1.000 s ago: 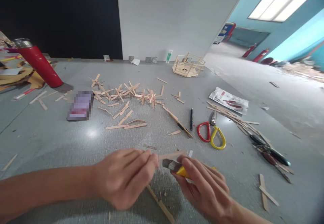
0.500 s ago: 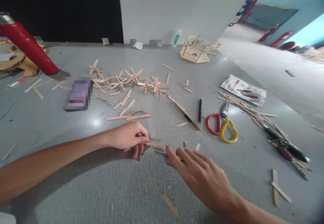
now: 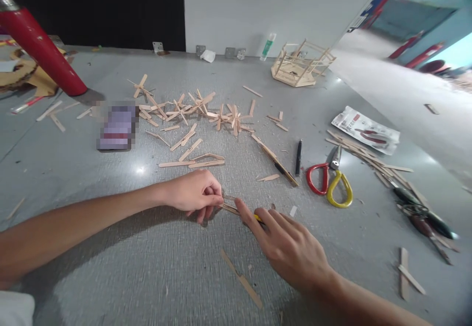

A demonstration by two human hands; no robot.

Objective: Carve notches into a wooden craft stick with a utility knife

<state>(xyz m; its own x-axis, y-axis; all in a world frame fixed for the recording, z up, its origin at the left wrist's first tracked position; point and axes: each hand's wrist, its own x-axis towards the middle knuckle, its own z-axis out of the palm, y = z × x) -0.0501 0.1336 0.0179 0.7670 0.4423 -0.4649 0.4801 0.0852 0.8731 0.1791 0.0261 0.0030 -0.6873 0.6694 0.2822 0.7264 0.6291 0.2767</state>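
My left hand (image 3: pixel 199 193) is closed, pinching one end of a narrow wooden craft stick (image 3: pixel 230 209) between thumb and fingers just above the grey table. The stick's other end reaches my right hand (image 3: pixel 287 240), which is wrapped round a craft knife with a yellow and black handle (image 3: pixel 258 218). Its index finger stretches along the stick. The blade is mostly hidden by the stick and fingers. Below the hands lies a notched, partly split stick (image 3: pixel 250 290). A small pointed wooden piece (image 3: pixel 269 178) rests above my right hand.
Scissors (image 3: pixel 339 188) with red and yellow handles lie right of a black pen-like tool (image 3: pixel 298 158). Behind are heaped sticks (image 3: pixel 180 109), a phone (image 3: pixel 118 127), a red cylinder (image 3: pixel 40 45) and a wooden frame model (image 3: pixel 295 73). Pliers (image 3: pixel 420 213) and a white packet (image 3: pixel 367 130) lie right.
The right hand has shifted up and left along the stick, bringing the knife against it; its blade showed below the stick before. The camera view has turned slightly.
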